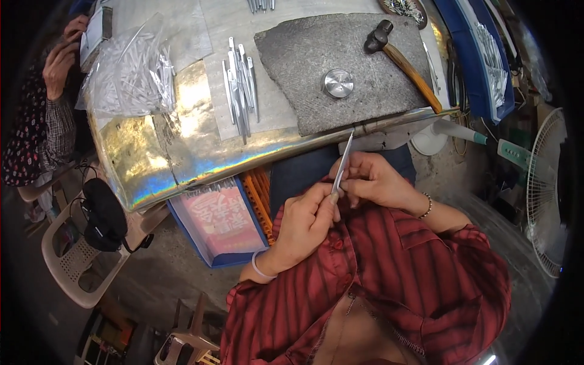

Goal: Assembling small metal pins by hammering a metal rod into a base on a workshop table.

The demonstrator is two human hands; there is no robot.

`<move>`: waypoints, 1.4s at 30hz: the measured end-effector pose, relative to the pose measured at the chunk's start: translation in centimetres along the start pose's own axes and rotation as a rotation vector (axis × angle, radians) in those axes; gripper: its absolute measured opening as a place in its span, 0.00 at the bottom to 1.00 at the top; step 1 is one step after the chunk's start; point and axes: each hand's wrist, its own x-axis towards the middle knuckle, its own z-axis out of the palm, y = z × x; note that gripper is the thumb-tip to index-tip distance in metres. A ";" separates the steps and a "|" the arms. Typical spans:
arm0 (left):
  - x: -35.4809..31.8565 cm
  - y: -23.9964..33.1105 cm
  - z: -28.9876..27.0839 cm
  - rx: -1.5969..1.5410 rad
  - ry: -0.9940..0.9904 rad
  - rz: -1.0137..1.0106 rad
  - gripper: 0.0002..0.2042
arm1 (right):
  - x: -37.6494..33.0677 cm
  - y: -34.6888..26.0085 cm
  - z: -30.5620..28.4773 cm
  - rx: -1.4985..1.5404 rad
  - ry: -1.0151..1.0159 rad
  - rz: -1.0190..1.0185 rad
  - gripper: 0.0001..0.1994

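Observation:
Before my chest, just off the table's front edge, I hold a slim, pointed silver metal piece (344,159) with its tip upward. My left hand (307,220) is closed, pinching its lower end between thumb and fingers. My right hand (378,180) has its fingers curled against the same piece from the right; its fingertips are partly hidden. Beyond my hands lies a rough grey stone slab (286,52) carrying a round metal disc (338,83) and a wooden-handled hammer (410,70). Left of the slab, several similar slim silver pieces (241,88) lie loosely side by side on paper.
A clear plastic bag (131,76) full of pale slim pieces sits at the table's left. A co-worker's hand (58,70) is at the far left. Blue bin (234,260) stands below the table edge; blue tray (504,106), fan (543,194) at right; chair (91,297) at left.

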 end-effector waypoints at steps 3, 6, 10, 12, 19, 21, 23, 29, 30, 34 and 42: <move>-0.2 0.0 0.0 -0.131 -0.035 -0.105 0.08 | -0.3 0.3 0.3 0.005 0.010 -0.048 0.06; -0.6 -0.4 0.3 -0.201 -0.050 -0.136 0.08 | -0.5 0.4 0.5 -0.029 -0.017 -0.065 0.07; -1.2 -0.5 0.9 -0.147 0.005 -0.108 0.06 | -0.8 0.8 0.9 -0.048 -0.030 -0.061 0.06; -1.5 -0.7 1.2 -0.140 0.017 -0.104 0.05 | -0.8 1.4 1.1 -0.036 -0.027 -0.083 0.06; -2.1 -2.7 2.2 0.115 0.068 0.024 0.06 | -0.8 2.9 1.5 -0.147 0.070 -0.102 0.05; -2.4 -3.2 2.4 0.148 0.069 0.028 0.06 | -0.9 3.6 1.5 -0.136 0.075 -0.093 0.06; -2.6 -3.6 2.6 0.175 0.059 0.016 0.06 | -1.1 3.9 1.5 -0.127 0.080 -0.085 0.06; -2.9 -4.0 3.0 0.216 0.054 0.088 0.06 | -1.7 4.6 1.2 -0.147 0.114 -0.058 0.05; -2.9 -4.1 3.0 0.215 0.053 0.088 0.06 | -1.8 4.5 1.1 -0.122 0.080 -0.020 0.05; -3.0 -4.0 3.0 0.206 0.044 0.079 0.06 | -1.8 5.0 1.0 -0.072 0.067 0.004 0.06; -2.8 -3.4 2.6 0.154 0.067 -0.011 0.03 | -0.9 4.7 1.1 -0.022 0.045 -0.058 0.04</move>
